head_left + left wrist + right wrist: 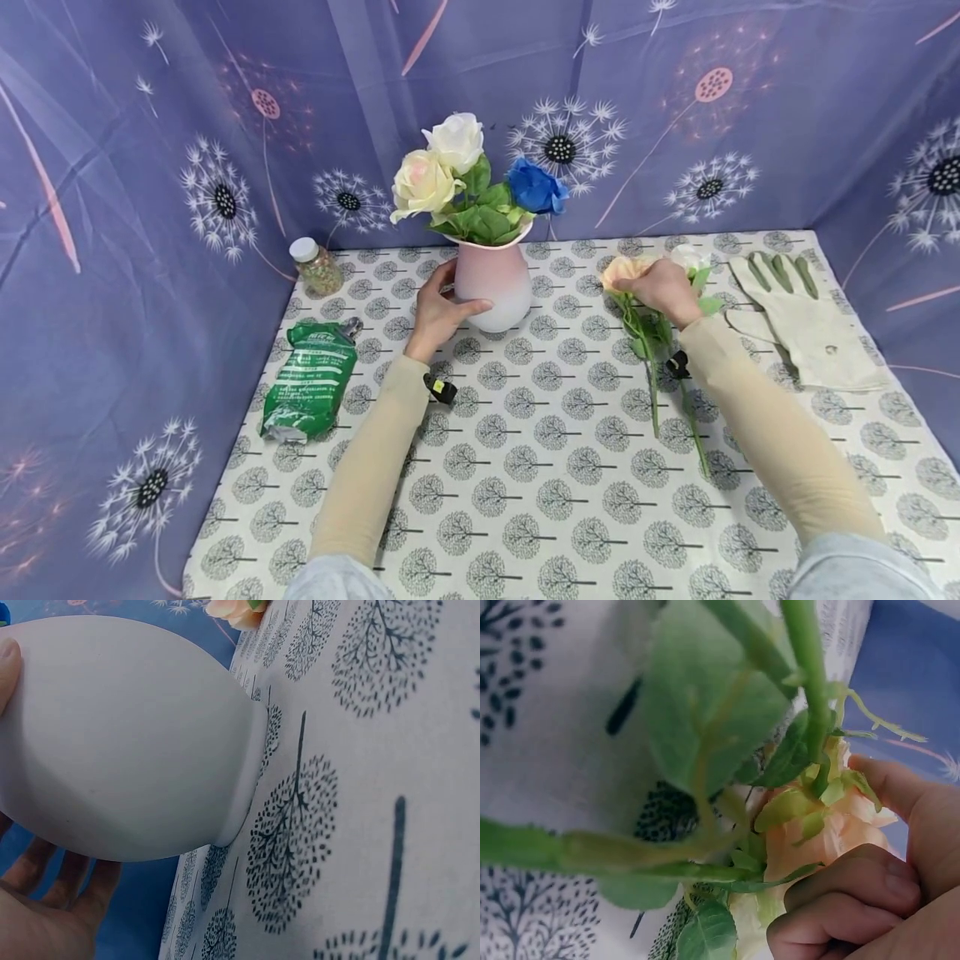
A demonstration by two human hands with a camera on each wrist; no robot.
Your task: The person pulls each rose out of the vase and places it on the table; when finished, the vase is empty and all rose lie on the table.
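A pink-to-white vase (492, 287) stands upright on the patterned cloth, holding a white rose (456, 142), a cream rose (423, 185) and a blue rose (536, 187). My left hand (437, 315) grips the vase's left side, thumb across the front and fingers around the back. On the right, my right hand (663, 292) holds a peach rose (621, 272) by its bloom. In the right wrist view the peach petals (821, 832) show between thumb and curled fingers. Another white rose (690, 257) lies beside it, partly hidden by the hand.
Pale gardening gloves (813, 325) lie at the right edge of the table. To the left are a white-capped jar (317, 268) of small granules and a green bag (311, 379) with a clip at its top. Patterned curtain (480, 75) surrounds the table's back and sides.
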